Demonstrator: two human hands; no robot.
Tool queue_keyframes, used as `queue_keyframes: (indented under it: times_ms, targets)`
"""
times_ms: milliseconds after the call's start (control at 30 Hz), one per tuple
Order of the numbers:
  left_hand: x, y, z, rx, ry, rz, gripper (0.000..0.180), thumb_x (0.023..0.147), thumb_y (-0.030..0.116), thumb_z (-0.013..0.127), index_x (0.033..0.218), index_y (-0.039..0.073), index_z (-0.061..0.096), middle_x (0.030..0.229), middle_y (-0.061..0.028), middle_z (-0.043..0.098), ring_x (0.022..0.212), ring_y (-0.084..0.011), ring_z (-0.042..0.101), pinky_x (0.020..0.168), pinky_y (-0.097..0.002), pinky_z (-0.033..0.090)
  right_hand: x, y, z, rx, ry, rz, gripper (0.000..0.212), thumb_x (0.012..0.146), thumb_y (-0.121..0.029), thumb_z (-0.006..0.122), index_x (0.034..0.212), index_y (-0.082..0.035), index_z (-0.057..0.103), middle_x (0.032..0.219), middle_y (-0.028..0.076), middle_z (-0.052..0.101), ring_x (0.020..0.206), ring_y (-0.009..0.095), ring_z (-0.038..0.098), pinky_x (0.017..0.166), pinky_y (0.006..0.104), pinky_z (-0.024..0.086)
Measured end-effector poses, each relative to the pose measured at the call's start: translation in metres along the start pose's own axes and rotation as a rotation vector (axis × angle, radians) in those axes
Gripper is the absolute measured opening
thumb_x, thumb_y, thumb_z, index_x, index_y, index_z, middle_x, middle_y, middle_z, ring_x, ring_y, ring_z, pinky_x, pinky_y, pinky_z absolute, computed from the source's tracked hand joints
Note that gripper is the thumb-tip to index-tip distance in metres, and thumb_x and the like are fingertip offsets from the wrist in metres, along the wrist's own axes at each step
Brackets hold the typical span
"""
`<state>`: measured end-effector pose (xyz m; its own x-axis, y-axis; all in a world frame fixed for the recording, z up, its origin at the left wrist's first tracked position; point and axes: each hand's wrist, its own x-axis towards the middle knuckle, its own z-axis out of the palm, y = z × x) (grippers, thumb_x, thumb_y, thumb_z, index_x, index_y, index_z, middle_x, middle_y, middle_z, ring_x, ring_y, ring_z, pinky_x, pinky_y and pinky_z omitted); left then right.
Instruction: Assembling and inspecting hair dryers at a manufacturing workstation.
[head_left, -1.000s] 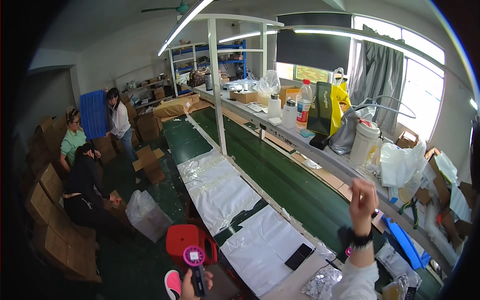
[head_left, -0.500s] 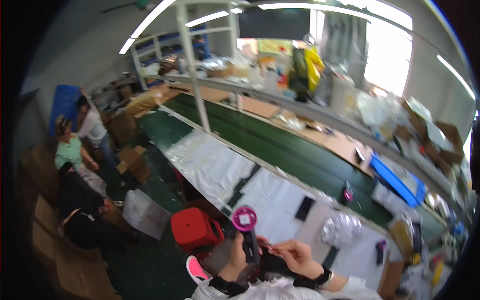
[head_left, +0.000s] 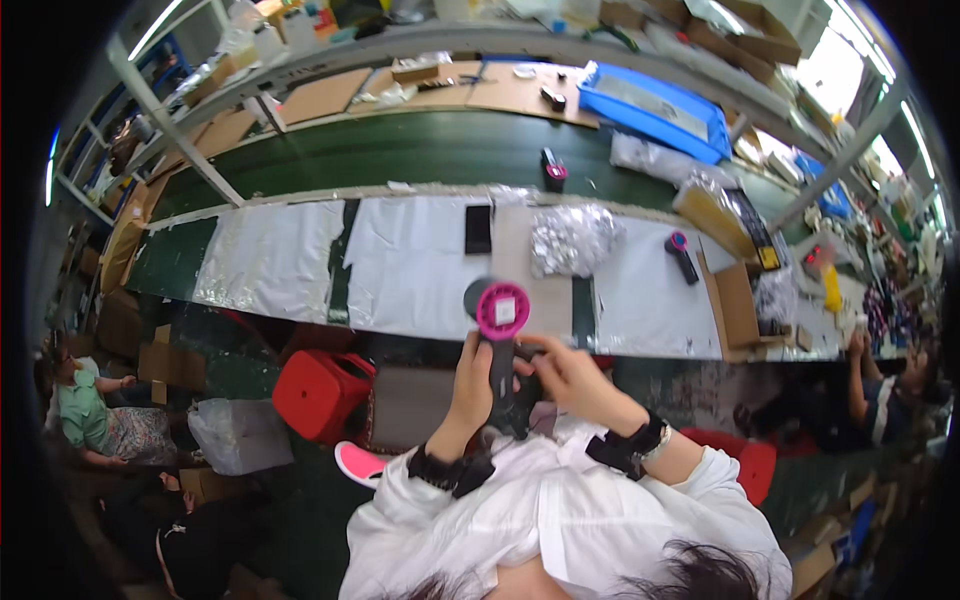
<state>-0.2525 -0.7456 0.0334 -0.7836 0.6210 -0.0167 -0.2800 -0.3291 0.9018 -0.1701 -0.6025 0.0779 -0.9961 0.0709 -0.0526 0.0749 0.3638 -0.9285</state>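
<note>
My left hand [head_left: 471,387] is wrapped round the dark handle of what looks like a small handheld fan [head_left: 502,310]. It stands head-up over the table's near edge, its round head ringed in magenta, with a white square label in the middle. My right hand [head_left: 575,378] is beside the handle, fingers bent and closed in a pinch. What those fingers hold, if anything, is hidden. A black flat rectangular thing [head_left: 478,230] and a silvery bubble-wrap bundle [head_left: 575,240] lie on the white-covered table [head_left: 405,270] beyond my hands.
A similar magenta-ringed device [head_left: 682,258] lies at the right, another [head_left: 553,172] on the green belt [head_left: 400,150]. Behind are a blue tray [head_left: 655,112] and a shelf. An open carton [head_left: 735,305] stands right, a red stool [head_left: 318,395] left. Other people are on both sides.
My view has swung right and down, so the table now runs straight across. The fan remains in my left hand. My right hand has come closer to its handle.
</note>
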Motion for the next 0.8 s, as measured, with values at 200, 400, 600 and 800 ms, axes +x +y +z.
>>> queue_keyframes:
  times_ms: [200,400,600,800]
  targets:
    - [0.036,-0.003,0.085,-0.278,-0.172,-0.222,0.044,0.094,0.042,0.028,0.109,0.003,0.043,0.091,-0.0126,0.058,0.067,-0.0167,0.057,0.053,-0.0254,0.046,-0.071,0.027,-0.077,0.131,0.283,0.113,0.034,0.093,-0.007,0.036,0.125,-0.002,0.043,0.059,-0.001,0.048,0.051,0.006,0.042,0.048,0.0212,0.036]
    - [0.067,-0.018,0.171,-0.466,-0.275,-0.305,0.047,0.094,0.046,0.027,0.102,0.004,0.047,0.084,-0.0097,0.056,0.07,-0.0161,0.056,0.059,-0.0274,0.047,-0.142,0.042,-0.142,0.519,0.389,0.004,0.026,0.094,-0.008,0.035,0.112,0.004,0.049,0.059,-0.002,0.047,0.051,0.005,0.041,0.049,0.0192,0.032]
    - [0.098,-0.038,0.26,-0.273,-0.223,-0.347,0.05,0.093,0.049,0.027,0.091,0.005,0.049,0.079,-0.0067,0.053,0.067,-0.0141,0.054,0.06,-0.0269,0.046,-0.187,0.051,-0.239,0.271,0.258,0.104,0.02,0.092,-0.006,0.038,0.1,0.004,0.054,0.06,-0.001,0.048,0.052,0.004,0.042,0.047,0.0202,0.03]
    - [0.118,-0.054,0.326,-0.304,-0.241,-0.294,0.05,0.093,0.051,0.028,0.089,0.005,0.048,0.081,-0.0055,0.051,0.066,-0.0135,0.053,0.06,-0.0266,0.046,-0.201,0.059,-0.294,-0.079,0.343,-0.015,0.015,0.083,-0.002,0.049,0.094,0.004,0.058,0.056,0.005,0.048,0.046,0.011,0.045,0.045,0.0243,0.032]
